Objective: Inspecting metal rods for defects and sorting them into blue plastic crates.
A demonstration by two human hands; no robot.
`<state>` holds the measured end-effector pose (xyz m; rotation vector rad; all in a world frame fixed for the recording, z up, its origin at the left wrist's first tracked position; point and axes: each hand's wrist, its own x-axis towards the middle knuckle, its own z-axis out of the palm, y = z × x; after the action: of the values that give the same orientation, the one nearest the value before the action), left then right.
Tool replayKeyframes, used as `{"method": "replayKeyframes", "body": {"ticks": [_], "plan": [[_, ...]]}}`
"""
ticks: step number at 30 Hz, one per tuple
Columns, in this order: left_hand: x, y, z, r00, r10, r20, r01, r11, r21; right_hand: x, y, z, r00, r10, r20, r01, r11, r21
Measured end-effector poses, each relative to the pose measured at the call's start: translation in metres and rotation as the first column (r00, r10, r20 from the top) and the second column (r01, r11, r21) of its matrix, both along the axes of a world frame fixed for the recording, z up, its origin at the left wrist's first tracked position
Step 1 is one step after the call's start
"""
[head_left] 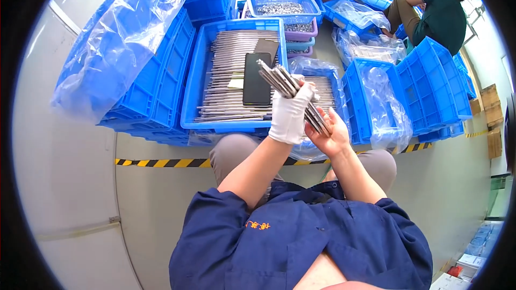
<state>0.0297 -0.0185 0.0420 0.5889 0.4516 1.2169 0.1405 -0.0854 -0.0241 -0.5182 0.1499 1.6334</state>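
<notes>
My left hand (288, 115), in a white glove, is closed round a bundle of thin metal rods (280, 81) held at a slant. Against the lower ends of the rods rests my bare right hand (331, 133), palm up, its fingers stretched and apart. Both hands are in front of a blue plastic crate (189, 104) filled with rows of similar rods (228, 70). On these rods lie a black phone (257, 83), a dark flat piece (267, 49) and a small pale slip (235, 83). More rods (321, 87) lie in a plastic-lined container just right of my hands.
Stacked blue crates (156, 88) under clear plastic sheeting (121, 37) stand at left. Baskets of small metal parts (282, 8) are behind. More crates (432, 83) stand at right, near a seated person (438, 16). Yellow-black tape (161, 163) crosses the floor.
</notes>
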Motion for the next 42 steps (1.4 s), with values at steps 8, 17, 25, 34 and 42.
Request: {"method": "replayKeyframes", "body": {"ticks": [8, 17, 25, 34, 42], "plan": [[0.032, -0.045, -0.029, 0.922, 0.082, -0.379, 0.013, 0.97, 0.242, -0.015, 0.009, 0.004, 0.99, -0.143, 0.016, 0.142, 0.989, 0.043], [0.014, -0.056, -0.005, 0.903, 0.2, -0.38, -0.03, 0.913, 0.407, -0.01, 0.011, 0.011, 0.995, -0.071, 0.071, 0.023, 0.852, 0.523], [-0.091, 0.01, 0.124, 0.92, 0.284, -0.268, -0.129, 0.869, 0.478, -0.061, 0.045, 0.065, 0.926, 0.005, 0.378, -0.087, 0.976, 0.201], [-0.296, 0.16, 0.289, 0.838, 0.54, -0.076, -0.512, 0.828, 0.23, -0.013, 0.057, 0.029, 0.911, -0.019, 0.411, 0.02, 1.0, 0.001], [-0.365, 0.215, 0.24, 0.865, 0.496, -0.076, -0.502, 0.847, -0.179, 0.036, 0.08, 0.0, 0.914, -0.09, 0.396, 0.106, 0.994, -0.019]]}}
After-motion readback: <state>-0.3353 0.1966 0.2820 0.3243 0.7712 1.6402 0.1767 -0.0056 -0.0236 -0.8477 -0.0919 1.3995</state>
